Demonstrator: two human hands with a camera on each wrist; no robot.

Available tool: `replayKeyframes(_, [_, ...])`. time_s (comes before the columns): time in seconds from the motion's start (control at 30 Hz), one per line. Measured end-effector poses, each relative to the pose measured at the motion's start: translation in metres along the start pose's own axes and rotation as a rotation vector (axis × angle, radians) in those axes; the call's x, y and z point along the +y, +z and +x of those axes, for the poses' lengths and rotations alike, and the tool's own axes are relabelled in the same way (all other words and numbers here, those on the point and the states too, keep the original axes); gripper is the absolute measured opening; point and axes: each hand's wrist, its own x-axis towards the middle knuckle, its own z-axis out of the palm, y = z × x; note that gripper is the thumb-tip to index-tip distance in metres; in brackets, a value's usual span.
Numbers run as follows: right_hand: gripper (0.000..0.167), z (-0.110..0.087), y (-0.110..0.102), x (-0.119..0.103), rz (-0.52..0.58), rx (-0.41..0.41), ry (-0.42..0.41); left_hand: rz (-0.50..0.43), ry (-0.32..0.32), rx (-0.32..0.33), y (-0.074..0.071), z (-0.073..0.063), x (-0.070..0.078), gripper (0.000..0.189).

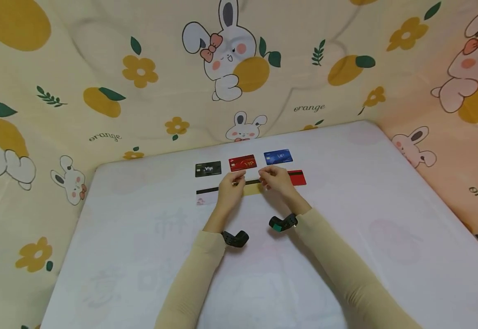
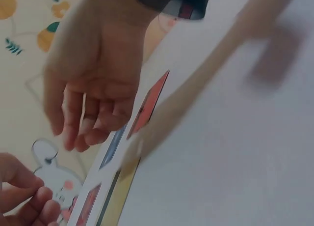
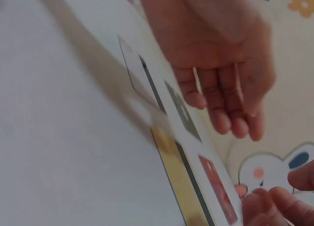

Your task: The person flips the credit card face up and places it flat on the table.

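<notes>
Above a front row of cards, both hands hover with loosely bent fingers and nothing visible in them. The left hand [image 1: 231, 187] is over the gap between a white card [image 1: 207, 197] and a gold card [image 1: 252, 189]. The right hand [image 1: 278, 180] hangs between the gold card and a red striped card [image 1: 298, 178], partly covering both. These three show black stripes. Behind them lie a black Vip card [image 1: 208, 169], a red VIP card [image 1: 242, 162] and a blue VIP card [image 1: 278, 156]. In the left wrist view, the left thumb and fingertips [image 2: 39, 189] come close together.
A white-covered table [image 1: 140, 256] carries the cards near its far edge. Patterned cloth [image 1: 148, 114] with rabbits and oranges hangs behind and at the sides. Dark bands with small devices are on the left wrist [image 1: 236, 239] and right wrist [image 1: 283, 223].
</notes>
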Motion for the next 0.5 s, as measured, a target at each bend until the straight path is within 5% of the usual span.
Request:
replayKeyframes(0.2, [0.032,-0.012,0.018,0.000,-0.006,-0.045,-0.039,-0.023,-0.085,0.064,-0.028,-0.017,-0.012,0.031])
replayKeyframes(0.5, [0.032,-0.021,0.058,-0.003,0.055,-0.163,0.052,0.026,-0.158,0.169,-0.066,-0.034,-0.024,0.033])
